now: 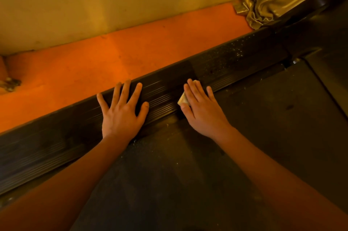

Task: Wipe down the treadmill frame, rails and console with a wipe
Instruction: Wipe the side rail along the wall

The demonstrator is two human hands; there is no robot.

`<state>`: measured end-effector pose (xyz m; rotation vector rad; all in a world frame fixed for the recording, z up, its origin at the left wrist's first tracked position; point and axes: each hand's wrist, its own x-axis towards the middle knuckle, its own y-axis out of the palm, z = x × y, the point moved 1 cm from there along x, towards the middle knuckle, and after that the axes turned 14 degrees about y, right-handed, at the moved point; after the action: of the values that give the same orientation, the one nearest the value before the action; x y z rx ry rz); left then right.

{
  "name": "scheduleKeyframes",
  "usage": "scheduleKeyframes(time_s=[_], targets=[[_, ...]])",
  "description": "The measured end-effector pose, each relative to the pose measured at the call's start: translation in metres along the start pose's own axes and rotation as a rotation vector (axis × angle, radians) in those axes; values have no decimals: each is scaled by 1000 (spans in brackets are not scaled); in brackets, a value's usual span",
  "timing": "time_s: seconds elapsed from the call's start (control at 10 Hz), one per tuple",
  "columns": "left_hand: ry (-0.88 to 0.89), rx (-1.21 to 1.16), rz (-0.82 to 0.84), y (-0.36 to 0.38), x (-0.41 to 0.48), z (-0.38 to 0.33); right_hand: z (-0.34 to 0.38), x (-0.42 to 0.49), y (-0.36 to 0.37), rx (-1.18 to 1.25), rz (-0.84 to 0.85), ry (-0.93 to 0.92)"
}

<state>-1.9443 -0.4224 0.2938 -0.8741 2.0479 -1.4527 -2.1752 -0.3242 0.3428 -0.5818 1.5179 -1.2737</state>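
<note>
A dark ribbed side rail [163, 99] of the treadmill runs diagonally from lower left to upper right. My left hand [122, 112] lies flat on it with fingers spread. Just to its right, my right hand [201, 106] presses a folded pale wipe [183, 99] onto the rail with straight fingers; most of the wipe is hidden under the palm. The rail section beyond my right hand [235, 55] is speckled with dust. The dark running belt [254, 117] lies to the right of the rail, with crumbs on it.
An orange floor strip [113, 57] runs between the rail and a pale wall [94, 1]. A bunched golden curtain [263, 6] hangs at the upper right. The dark treadmill frame [323, 29] rises at the far right. A small piece of debris [10, 83] lies at the left edge.
</note>
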Motion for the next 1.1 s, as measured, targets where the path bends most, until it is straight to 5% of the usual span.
scheduleKeyframes(time_s=[0.3, 0.6, 0.8, 1.1], targets=[[-7, -8, 19, -3, -1, 0, 25, 79, -24, -17, -25, 77], [-2, -3, 1, -2, -1, 1, 3, 6, -1, -2, -8, 33], [-2, -14, 21, -3, -3, 1, 15, 81, -26, -11, -15, 94], [0, -8, 2, 0, -2, 1, -20, -4, 2, 5, -16, 53]])
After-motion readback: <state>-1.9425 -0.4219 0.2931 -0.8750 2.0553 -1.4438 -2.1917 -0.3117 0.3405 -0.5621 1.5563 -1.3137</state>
